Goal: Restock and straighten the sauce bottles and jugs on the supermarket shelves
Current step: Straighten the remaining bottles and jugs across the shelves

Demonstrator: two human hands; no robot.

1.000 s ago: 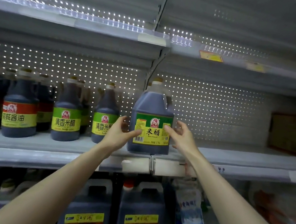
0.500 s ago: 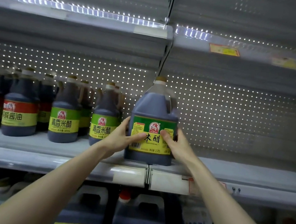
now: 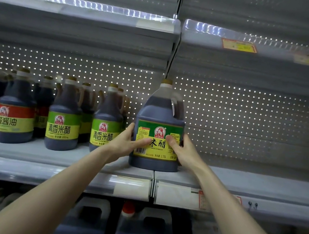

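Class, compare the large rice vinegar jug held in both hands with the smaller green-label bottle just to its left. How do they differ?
The jug is taller, wider and boxier; the bottle is slim with a tapering neck. The left hand and right hand grip the jug; nothing grips the bottle. Both stand upright on the shelf, hold dark liquid and wear green-yellow labels.

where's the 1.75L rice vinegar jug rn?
Head view, centre: rice vinegar jug on the middle shelf, held between left hand and right hand, just right of a green-label bottle.
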